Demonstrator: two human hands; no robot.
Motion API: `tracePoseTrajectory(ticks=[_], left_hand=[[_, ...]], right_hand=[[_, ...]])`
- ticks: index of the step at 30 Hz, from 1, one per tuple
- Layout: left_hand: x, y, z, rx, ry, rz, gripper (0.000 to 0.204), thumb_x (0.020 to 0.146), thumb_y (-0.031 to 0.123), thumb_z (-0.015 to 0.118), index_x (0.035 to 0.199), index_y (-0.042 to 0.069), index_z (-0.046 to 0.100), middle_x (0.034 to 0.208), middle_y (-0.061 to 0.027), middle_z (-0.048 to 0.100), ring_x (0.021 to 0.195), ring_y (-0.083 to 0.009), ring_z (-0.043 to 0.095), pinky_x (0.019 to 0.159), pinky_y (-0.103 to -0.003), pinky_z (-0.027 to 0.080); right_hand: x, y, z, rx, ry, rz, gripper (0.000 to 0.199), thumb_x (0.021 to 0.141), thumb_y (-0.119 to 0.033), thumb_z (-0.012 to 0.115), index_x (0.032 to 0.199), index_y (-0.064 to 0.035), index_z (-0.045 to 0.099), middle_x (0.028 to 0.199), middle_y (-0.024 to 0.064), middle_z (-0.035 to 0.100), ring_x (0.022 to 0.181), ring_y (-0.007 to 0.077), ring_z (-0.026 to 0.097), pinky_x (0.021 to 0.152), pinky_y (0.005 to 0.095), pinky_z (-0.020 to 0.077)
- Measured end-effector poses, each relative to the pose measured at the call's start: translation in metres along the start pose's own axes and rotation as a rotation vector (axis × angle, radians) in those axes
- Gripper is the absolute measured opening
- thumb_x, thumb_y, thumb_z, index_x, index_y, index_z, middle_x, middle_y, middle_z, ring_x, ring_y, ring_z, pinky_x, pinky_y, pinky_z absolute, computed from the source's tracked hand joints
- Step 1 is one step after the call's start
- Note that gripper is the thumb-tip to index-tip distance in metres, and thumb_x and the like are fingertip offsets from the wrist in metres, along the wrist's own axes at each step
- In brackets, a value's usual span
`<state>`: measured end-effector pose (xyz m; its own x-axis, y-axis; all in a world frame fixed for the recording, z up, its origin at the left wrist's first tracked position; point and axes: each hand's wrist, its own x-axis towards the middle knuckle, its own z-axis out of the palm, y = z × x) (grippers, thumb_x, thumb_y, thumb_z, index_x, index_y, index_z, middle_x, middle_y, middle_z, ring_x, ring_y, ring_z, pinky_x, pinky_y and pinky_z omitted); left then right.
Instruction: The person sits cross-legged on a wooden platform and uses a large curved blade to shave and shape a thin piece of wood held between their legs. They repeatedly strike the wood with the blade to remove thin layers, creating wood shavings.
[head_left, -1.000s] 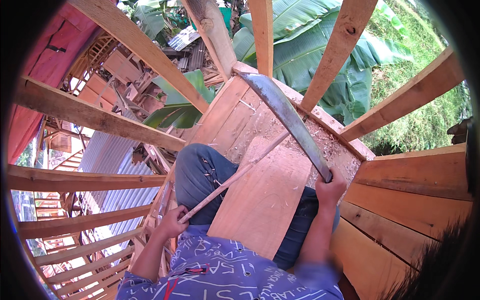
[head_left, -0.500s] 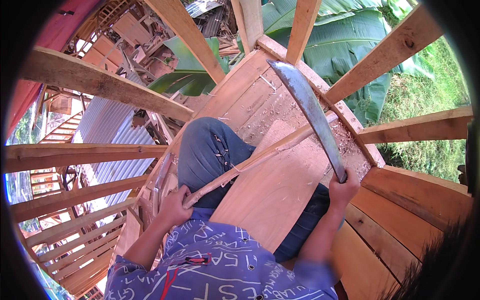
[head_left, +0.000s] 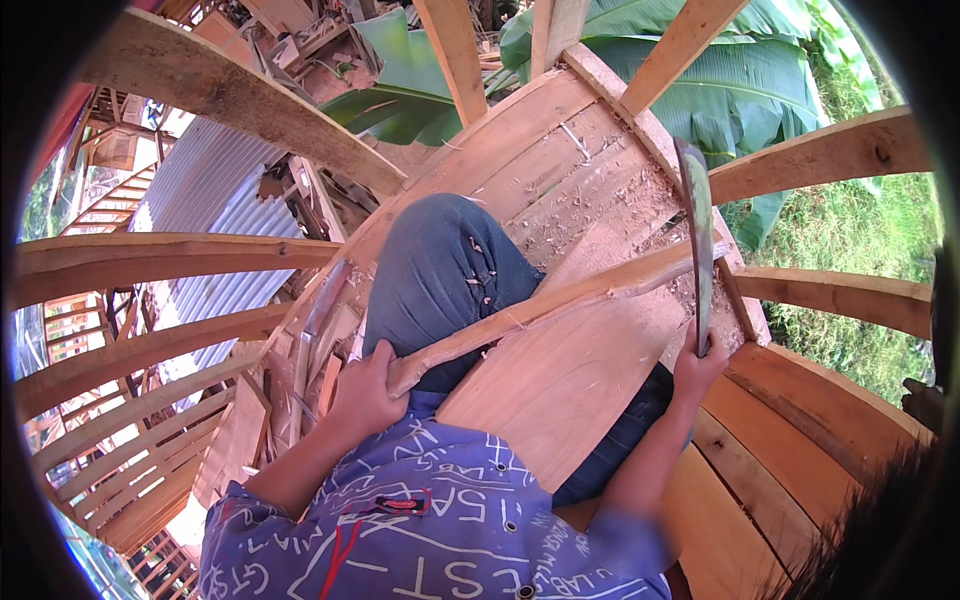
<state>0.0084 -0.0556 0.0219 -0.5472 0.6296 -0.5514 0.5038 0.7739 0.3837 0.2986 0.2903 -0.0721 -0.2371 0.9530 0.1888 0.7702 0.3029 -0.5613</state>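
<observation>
My left hand (head_left: 367, 398) is closed around the near end of a long, partly peeled wooden stick (head_left: 540, 312). The stick slants up to the right, across my bent knee (head_left: 440, 265) and above a wide smooth plank (head_left: 570, 390) resting on my lap. On the right side, my right hand (head_left: 700, 372) grips a machete (head_left: 698, 225) with a long, curved grey blade; its handle is hidden in the fist. The blade points away from me, nearly upright in the view, and crosses the far end of the stick. Whether blade and wood touch, I cannot tell.
Wood shavings (head_left: 585, 195) litter the plank floor ahead. Upright timber posts (head_left: 450, 60) and rails (head_left: 180, 265) surround me. More tools or metal strips (head_left: 325, 297) lie left of my knee. Beyond are banana leaves (head_left: 740, 95), grass and corrugated roofing (head_left: 200, 190).
The machete has swung from leaning left to nearly upright, its tip moving right, over the stick's far end. The whole view has shifted slightly. My left hand keeps its hold.
</observation>
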Motion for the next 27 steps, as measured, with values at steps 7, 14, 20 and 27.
tracePoseTrajectory(ticks=[7,14,20,27], left_hand=[[-0.001,-0.01,0.011,0.022,0.031,0.036,0.046,0.069,0.022,0.071,0.101,0.005,0.043,0.089,-0.0206,0.064,0.082,-0.0414,0.061,0.076,-0.049,0.046],[-0.001,-0.012,0.011,0.01,0.015,0.037,0.046,0.069,0.021,0.071,0.101,0.004,0.042,0.091,-0.0229,0.063,0.083,-0.0428,0.061,0.076,-0.049,0.047],[0.001,-0.014,0.01,-0.043,-0.013,0.04,0.047,0.07,0.02,0.069,0.103,0.002,0.042,0.087,-0.0236,0.063,0.08,-0.0444,0.062,0.071,-0.05,0.049],[0.01,-0.018,-0.01,-0.188,-0.169,0.001,0.039,0.071,0.018,0.069,0.1,0.004,0.047,0.076,-0.0239,0.062,0.076,-0.0446,0.062,0.069,-0.05,0.048]], right_hand=[[-0.004,-0.015,0.001,0.076,-0.036,0.029,0.032,0.086,-0.021,0.067,0.069,0.0039,0.057,0.052,0.0078,0.039,0.049,0.0114,0.036,0.046,0.035,0.0285],[-0.004,-0.021,0.0,0.055,-0.034,0.006,0.036,0.087,-0.025,0.067,0.068,0.0037,0.056,0.05,0.0061,0.038,0.048,0.0115,0.035,0.046,0.0348,0.0274],[-0.007,-0.021,-0.006,0.089,-0.064,-0.016,0.037,0.087,-0.024,0.068,0.065,0.0027,0.055,0.05,0.0054,0.037,0.049,0.0117,0.034,0.046,0.0344,0.0272],[-0.02,-0.116,-0.024,0.053,-0.097,-0.197,0.019,0.074,-0.01,0.071,0.068,0.0012,0.057,0.052,0.0112,0.047,0.045,0.0223,0.044,0.047,0.0344,0.033]])
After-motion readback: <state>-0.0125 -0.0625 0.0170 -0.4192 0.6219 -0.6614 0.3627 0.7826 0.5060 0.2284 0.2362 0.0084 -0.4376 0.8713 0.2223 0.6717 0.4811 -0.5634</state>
